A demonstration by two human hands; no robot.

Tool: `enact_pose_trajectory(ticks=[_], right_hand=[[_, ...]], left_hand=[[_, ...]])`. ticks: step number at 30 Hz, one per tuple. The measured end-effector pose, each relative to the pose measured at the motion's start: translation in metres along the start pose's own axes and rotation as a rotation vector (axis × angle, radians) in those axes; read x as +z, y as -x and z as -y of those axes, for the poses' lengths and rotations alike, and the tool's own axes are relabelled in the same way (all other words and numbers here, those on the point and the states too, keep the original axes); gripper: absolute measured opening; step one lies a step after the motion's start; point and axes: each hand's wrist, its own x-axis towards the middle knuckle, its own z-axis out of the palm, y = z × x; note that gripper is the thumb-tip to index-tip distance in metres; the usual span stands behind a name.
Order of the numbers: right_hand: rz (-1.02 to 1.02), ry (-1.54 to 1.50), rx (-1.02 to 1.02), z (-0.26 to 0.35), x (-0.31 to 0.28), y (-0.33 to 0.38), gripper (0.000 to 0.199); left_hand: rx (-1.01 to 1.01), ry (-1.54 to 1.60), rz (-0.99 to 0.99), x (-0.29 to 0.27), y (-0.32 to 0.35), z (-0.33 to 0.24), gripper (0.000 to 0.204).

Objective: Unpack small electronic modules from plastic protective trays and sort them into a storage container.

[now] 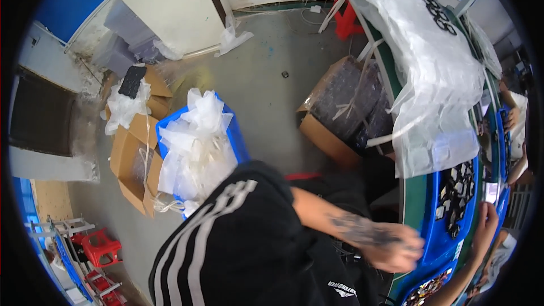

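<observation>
My left hand [398, 248], on a tattooed forearm, is held over my lap beside the table edge. Its fingers are curled and slightly blurred, and whatever they may hold is hidden. At the far right my right hand [485, 226] reaches up with its fingers stretched out, close to the raised blue edge of the work line. Between the two hands lies a blue tray [433, 243] with many small black and silver parts [455, 192]. Nearer to me is a second bin of small mixed parts [428, 290].
White plastic sheeting [436, 79] covers the green table [416, 192] further along, with black rings on it. On the floor stand a blue crate [234, 136] of white bags, open cartons [127, 158], another carton [328, 139], and red stools [102, 247]. Other people work across the line.
</observation>
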Motion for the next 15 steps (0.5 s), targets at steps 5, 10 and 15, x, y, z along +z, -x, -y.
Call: enact_pose_trajectory(ticks=[5,10,15], right_hand=[[-0.137,-0.201,-0.263,0.046,0.007,0.016,0.026],[0.262,0.040,-0.804,0.165,-0.015,0.052,0.046],[0.377,-0.015,-1.273,0.202,-0.006,0.051,0.035]], left_hand=[[-0.543,-0.115,-0.186,-0.079,0.145,-0.084,0.012],[-1.516,-0.343,-0.892,-0.089,0.298,-0.094,0.014],[-2.045,-0.115,-1.070,-0.096,0.389,-0.144,0.022]])
